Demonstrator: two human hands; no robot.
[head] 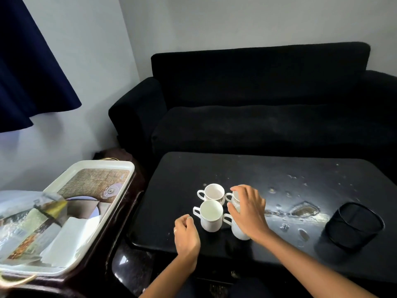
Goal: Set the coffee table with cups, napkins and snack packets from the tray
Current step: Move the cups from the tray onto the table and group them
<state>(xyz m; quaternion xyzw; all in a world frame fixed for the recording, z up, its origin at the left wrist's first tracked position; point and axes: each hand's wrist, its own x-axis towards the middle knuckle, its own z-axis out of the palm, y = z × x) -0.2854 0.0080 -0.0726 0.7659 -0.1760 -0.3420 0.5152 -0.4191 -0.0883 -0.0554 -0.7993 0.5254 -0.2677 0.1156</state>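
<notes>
Several white cups stand close together on the black coffee table (268, 175): a far-left cup (212, 192), a near-left cup (211, 215), and two right-hand cups partly hidden under my right hand (247, 209). That hand lies spread over the far-right cup (235, 198) and the near-right cup (238, 230), fingers touching them. My left hand (185, 233) hovers loosely curled just left of the near-left cup, holding nothing. The white tray (120, 166) sits on a side stand at left, with white napkins (66, 239) and clear snack packets (23, 222) in it.
A black mesh pen holder (354, 226) stands at the table's right. The tabletop has worn, peeling patches (305, 209) right of the cups. A black sofa (257, 100) is behind the table. A dark blue curtain (28, 67) hangs at the upper left.
</notes>
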